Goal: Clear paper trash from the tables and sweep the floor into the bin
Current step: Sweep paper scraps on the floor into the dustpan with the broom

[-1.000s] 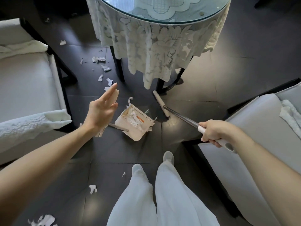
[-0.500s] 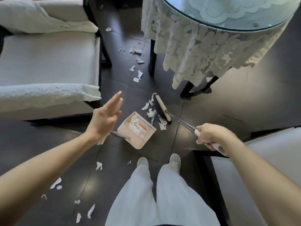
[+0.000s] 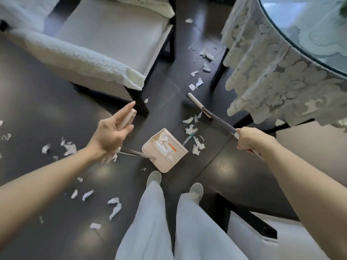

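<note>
Several torn paper scraps (image 3: 195, 141) lie just beside the dustpan (image 3: 165, 152), at its open mouth, between it and the broom head (image 3: 197, 104). A few more sit inside the pan already.

The right hand (image 3: 249, 139) is clenched round the broom handle (image 3: 219, 121). The left hand (image 3: 114, 128) has its fingers straight, laid along the cream grip of the pan's long handle; whether the thumb hooks round it I cannot tell.

To do this stroke well, I would press the pan's lip flat to the floor (image 3: 56, 109) so nothing slides under. The broom head should then come toward the mouth in short, low pulls, since scraps this thin are likely to flutter if flicked. Further scraps (image 3: 205, 59) beyond the broom head from the pan, and others (image 3: 69, 147) behind the pan's handle, probably need the pan moved to them.

The paper is white, ragged and crumpled. The floor is dark glossy tile, so the scraps should slide easily. The pan is a boxy cream shell, seemingly hard plastic, with comb teeth inside and a slim metal rod. The broom head is a narrow cream bar.
</note>
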### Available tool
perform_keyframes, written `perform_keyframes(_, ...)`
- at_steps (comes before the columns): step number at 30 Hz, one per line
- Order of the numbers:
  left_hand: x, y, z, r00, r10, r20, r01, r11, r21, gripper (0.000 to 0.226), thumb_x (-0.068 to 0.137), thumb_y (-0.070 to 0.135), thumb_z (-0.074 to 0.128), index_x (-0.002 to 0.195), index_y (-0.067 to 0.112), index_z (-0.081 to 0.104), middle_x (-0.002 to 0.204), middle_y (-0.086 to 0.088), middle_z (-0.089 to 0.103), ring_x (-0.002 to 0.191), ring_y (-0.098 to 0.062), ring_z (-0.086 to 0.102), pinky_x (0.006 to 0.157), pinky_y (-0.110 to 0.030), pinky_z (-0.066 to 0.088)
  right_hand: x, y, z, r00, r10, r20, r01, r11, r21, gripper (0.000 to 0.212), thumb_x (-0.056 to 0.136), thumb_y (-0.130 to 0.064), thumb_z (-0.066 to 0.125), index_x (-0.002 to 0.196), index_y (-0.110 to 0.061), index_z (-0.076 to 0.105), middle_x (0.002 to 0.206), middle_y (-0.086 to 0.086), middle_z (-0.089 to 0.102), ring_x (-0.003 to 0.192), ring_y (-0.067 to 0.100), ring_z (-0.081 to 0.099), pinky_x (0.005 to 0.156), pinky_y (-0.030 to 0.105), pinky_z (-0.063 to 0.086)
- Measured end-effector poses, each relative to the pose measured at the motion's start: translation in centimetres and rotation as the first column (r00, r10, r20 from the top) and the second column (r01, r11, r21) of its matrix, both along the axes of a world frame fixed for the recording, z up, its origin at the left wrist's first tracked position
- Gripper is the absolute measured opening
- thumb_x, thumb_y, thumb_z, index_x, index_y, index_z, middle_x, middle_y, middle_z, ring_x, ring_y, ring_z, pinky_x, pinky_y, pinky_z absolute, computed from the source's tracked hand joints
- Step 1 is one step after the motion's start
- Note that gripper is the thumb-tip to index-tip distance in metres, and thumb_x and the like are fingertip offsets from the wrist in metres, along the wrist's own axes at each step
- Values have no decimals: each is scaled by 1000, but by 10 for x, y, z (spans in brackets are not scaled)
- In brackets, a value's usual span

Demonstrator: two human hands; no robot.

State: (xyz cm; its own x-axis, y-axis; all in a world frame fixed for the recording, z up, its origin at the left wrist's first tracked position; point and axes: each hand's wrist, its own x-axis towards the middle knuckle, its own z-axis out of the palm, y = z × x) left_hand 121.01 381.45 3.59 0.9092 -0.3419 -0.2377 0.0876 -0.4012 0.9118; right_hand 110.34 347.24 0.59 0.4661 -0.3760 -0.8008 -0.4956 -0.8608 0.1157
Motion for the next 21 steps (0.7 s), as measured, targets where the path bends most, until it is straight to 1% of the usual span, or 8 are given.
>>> perform_keyframes(4,-30,-1,-11,997,67,44,-71,994,88,67,85,-10,59,128,40,51,108,31,58,105,19,52,88,-3,40,-4,-1,-15,996,80,-40,-77,994,82,73,86,-25,68,149,-17,30,131,5,55,106,24,59,78,29,48)
perform_keyframes(7,-51,-2,-28,999,14,-38,-9,991,133,73,87,-1,60,125,60,48,122,22,60,120,2,51,107,-33,40,-21,-3,-25,996,-68,-56,77,982,175,84,84,-19,71,153,-22,22,113,0,54,69,12,49,58,23,42)
perform_keyframes(9,-64,-8,-39,999,10,-47,-3,988,156,72,88,4,61,126,63,44,128,13,59,121,3,51,111,-25,33,-32,-8,-27,990,-129,-55,137,973,187,84,85,-13,67,153,-27,19,91,-3,50,56,9,38,51,21,36)
perform_keyframes(11,-71,-16,-43,1000,18,-6,-16,982,187,71,88,9,61,127,65,41,128,13,60,118,6,52,106,-14,33,-39,-14,-25,986,-154,-57,162,968,189,83,86,-6,61,153,-31,18,75,-2,47,54,13,45,51,26,42)
perform_keyframes(13,-72,-24,-44,999,33,-30,-28,989,143,71,88,9,59,127,65,40,129,15,58,118,-3,56,109,-28,36,-45,-16,-20,984,-159,-75,171,967,187,85,84,-1,56,152,-34,17,73,1,48,57,19,50,54,29,46)
perform_keyframes(15,-74,-31,-42,999,40,-22,-36,985,172,71,88,11,58,126,68,38,119,32,54,107,-18,62,102,-42,46,-52,-11,-13,985,-129,-112,147,973,176,89,82,1,55,153,-36,15,71,0,44,63,22,50,63,33,49)
perform_keyframes(17,-78,-35,-42,999,41,15,-43,978,206,70,88,13,58,128,66,36,109,42,49,98,-27,63,93,-46,52,-64,-1,-7,983,-118,-138,143,973,184,90,81,0,56,152,-37,16,70,0,43,69,25,52,67,34,49)
perform_keyframes(21,-82,-40,-48,996,50,78,-63,982,177,67,88,12,58,139,50,37,122,24,54,104,-27,64,97,-39,49,-95,29,3,966,-179,-187,229,928,293,84,86,-6,55,152,-38,15,66,9,56,59,22,51,59,33,45)
